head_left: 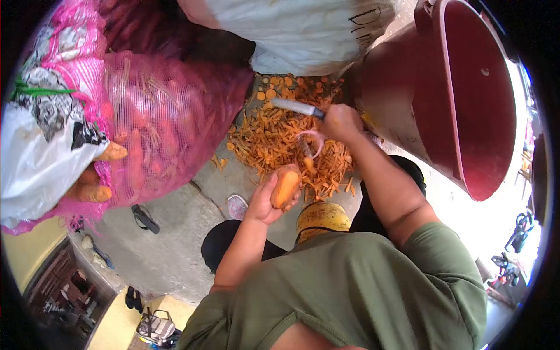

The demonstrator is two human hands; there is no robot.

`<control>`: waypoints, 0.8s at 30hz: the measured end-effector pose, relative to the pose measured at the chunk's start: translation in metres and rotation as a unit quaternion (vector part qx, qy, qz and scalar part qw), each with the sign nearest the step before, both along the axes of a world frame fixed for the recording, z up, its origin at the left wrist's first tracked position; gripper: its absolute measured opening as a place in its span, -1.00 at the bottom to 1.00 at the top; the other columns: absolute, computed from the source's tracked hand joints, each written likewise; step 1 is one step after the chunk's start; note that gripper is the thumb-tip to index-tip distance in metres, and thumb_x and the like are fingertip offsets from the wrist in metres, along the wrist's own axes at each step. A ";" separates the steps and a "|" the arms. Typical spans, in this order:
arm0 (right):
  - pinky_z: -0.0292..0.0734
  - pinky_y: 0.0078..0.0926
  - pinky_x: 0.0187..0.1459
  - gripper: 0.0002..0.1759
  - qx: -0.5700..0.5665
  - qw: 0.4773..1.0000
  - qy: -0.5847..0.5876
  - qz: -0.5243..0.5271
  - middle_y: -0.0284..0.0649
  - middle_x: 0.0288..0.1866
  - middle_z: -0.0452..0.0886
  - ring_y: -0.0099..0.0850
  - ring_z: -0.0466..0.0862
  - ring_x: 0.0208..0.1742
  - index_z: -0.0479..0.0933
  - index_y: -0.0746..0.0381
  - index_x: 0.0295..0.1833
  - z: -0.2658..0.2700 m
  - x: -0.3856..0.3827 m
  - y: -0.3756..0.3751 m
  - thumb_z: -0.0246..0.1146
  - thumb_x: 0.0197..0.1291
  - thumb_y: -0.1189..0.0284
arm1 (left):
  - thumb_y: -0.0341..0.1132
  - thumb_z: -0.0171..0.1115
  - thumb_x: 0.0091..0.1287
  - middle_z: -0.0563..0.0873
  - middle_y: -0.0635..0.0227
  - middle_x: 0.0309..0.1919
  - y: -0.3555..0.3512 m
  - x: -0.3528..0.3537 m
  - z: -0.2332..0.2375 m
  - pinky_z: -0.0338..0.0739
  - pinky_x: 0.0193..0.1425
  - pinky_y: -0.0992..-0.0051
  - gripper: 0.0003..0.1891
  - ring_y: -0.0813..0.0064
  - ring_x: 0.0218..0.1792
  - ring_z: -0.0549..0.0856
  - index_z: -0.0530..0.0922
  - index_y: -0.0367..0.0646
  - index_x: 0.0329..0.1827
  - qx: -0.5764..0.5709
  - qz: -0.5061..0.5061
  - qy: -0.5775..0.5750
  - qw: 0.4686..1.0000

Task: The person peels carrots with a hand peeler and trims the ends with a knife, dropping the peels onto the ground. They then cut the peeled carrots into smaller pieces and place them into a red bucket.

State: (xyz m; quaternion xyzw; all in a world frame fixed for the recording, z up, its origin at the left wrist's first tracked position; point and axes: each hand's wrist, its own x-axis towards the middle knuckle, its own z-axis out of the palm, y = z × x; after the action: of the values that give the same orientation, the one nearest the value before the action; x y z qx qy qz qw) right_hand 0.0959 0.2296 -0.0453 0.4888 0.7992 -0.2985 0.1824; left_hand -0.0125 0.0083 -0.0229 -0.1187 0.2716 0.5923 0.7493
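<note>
Carrot (286, 188), just one, fills left hand (268, 199); one knife (296, 107), right hand (342, 122).

Head camera, sole view: mounted above the peel pile (274, 137), on the side where the wearer's green shirt (356, 280) fills the lower frame. Faces forward and steeply down. Close in, pile within arm's reach. Wide lens, dark curved corners; floor (169, 251) around pile included.

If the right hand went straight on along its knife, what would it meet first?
Probably the pink mesh sack: the knife in the right hand points at its side. Orange slices lie under that line; how far below is unclear.
</note>
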 end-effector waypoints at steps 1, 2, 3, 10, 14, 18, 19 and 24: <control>0.49 -0.26 -0.23 -0.70 -0.001 0.999 -0.040 -0.014 -0.02 -0.41 0.58 -0.13 0.60 -0.31 0.57 0.20 -0.36 0.001 0.006 0.005 0.21 -0.11 0.19 | 0.00 0.00 0.25 0.54 0.30 -0.22 -0.001 -0.004 0.009 0.48 -0.29 0.43 -0.55 0.43 -0.29 0.56 0.35 -0.14 0.05 0.024 -0.011 -0.016 1.000; 0.49 -0.29 -0.26 -0.68 -0.015 0.999 0.006 -0.043 -0.01 -0.42 0.58 -0.13 0.60 -0.33 0.56 0.21 -0.36 0.004 0.012 0.004 0.21 -0.09 0.17 | -0.01 0.01 0.24 0.52 0.30 -0.17 -0.005 -0.005 0.010 0.46 -0.23 0.40 -0.54 0.42 -0.23 0.54 0.34 -0.13 0.08 -0.003 0.000 -0.001 1.000; 0.49 -0.29 -0.28 -0.68 -0.042 0.996 0.013 -0.073 -0.01 -0.43 0.58 -0.14 0.61 -0.35 0.56 0.21 -0.36 0.001 0.015 0.001 0.21 -0.09 0.17 | -0.01 0.02 0.24 0.51 0.30 -0.13 -0.011 -0.007 0.006 0.44 -0.18 0.37 -0.53 0.41 -0.17 0.52 0.33 -0.12 0.10 -0.027 0.015 0.017 0.999; 0.33 -0.55 -0.59 -0.69 -0.308 0.921 0.199 -0.128 -0.28 -0.56 0.52 -0.51 0.46 -0.64 0.48 0.32 -0.38 -0.023 0.054 -0.060 0.12 0.05 0.24 | -0.18 0.07 0.24 0.44 0.35 0.03 0.011 0.002 0.044 0.35 0.06 0.25 -0.58 0.39 0.06 0.43 0.28 0.00 0.15 -0.101 0.091 0.094 0.986; 0.25 -0.70 -0.67 -0.66 -0.514 0.761 0.220 -0.329 -0.36 -0.61 0.46 -0.64 0.39 -0.68 0.47 0.23 -0.37 0.072 0.037 -0.077 0.11 0.10 0.14 | -0.32 0.01 0.25 0.44 0.31 0.04 0.026 0.010 0.088 0.31 0.13 0.24 -0.73 0.35 0.07 0.43 0.36 -0.06 0.01 -0.020 0.085 0.096 0.992; 0.28 -0.59 -0.65 -0.59 -0.429 0.806 0.265 -0.309 -0.30 -0.63 0.49 -0.57 0.37 -0.72 0.50 0.32 -0.37 0.109 0.032 -0.076 0.19 0.06 0.11 | -0.10 -0.14 0.33 0.52 0.22 -0.11 0.036 0.027 0.100 0.40 0.05 0.28 -0.70 0.31 -0.04 0.51 0.42 -0.15 -0.16 -0.069 0.147 -0.005 0.987; 0.31 -0.58 -0.61 -0.58 -0.394 0.847 0.247 -0.258 -0.29 -0.64 0.49 -0.56 0.40 -0.68 0.49 0.32 -0.37 0.125 0.030 -0.072 0.19 0.05 0.11 | -0.09 -0.14 0.33 0.53 0.22 -0.13 0.035 0.030 0.098 0.42 0.02 0.29 -0.69 0.32 -0.07 0.52 0.42 -0.15 -0.15 -0.084 0.109 -0.010 0.990; 0.45 -0.37 -0.41 -0.55 -0.205 0.962 0.180 -0.034 -0.10 -0.60 0.53 -0.28 0.59 -0.49 0.50 0.29 -0.36 0.168 0.039 -0.045 0.21 -0.02 0.05 | -0.08 -0.14 0.33 0.57 0.23 -0.20 0.041 0.035 0.119 0.52 -0.09 0.31 -0.65 0.34 -0.16 0.58 0.41 -0.18 -0.10 -0.174 -0.024 -0.031 0.984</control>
State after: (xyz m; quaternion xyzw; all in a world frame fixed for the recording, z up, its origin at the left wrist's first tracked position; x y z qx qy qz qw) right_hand 0.1346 0.1848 0.1226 0.4061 0.7234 -0.5449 0.1217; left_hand 0.0230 0.0492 0.0957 -0.2590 0.3497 0.5143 0.7390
